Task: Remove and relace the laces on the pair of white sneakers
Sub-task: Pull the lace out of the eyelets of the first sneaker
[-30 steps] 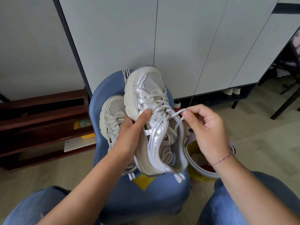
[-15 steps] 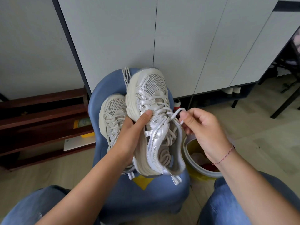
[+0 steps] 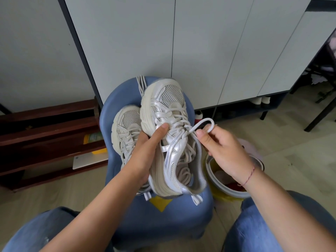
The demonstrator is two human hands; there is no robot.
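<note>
At nine o'clock in the view a dark wooden shelf [image 3: 45, 135] runs low along the wall. On it lie a yellow packet [image 3: 94, 142], its greenish label too blurred to read, and a flat white box [image 3: 87, 160] with a small mark that cannot be made out.

The blue chair [image 3: 181, 224] stands at the centre, between the person's jeans-clad knees. On its seat, at about ten o'clock from the centre, the second sneaker [image 3: 127, 124] lies laced, toe pointing away.

Just at its three o'clock the left hand [image 3: 145, 153] grips the held sneaker [image 3: 171, 99] from the sole side. The thumb presses flat on the crossed laces over the tongue, and the other fingers pass under the sole and are hidden. This shoe is lifted above the seat, toe at twelve o'clock, heel toward the person. A bluish tag on its silver side panel is too small to read.

From the upper eyelets a lace loop [image 3: 207, 119] arcs out toward three o'clock. The right hand [image 3: 225, 153] pinches it between thumb and forefinger, the remaining fingers curled in. A red thread [image 3: 249, 176] circles that wrist.

At four o'clock, a white-rimmed bin [image 3: 234, 192] with a yellow liner stands on the floor just beside the chair.
</note>
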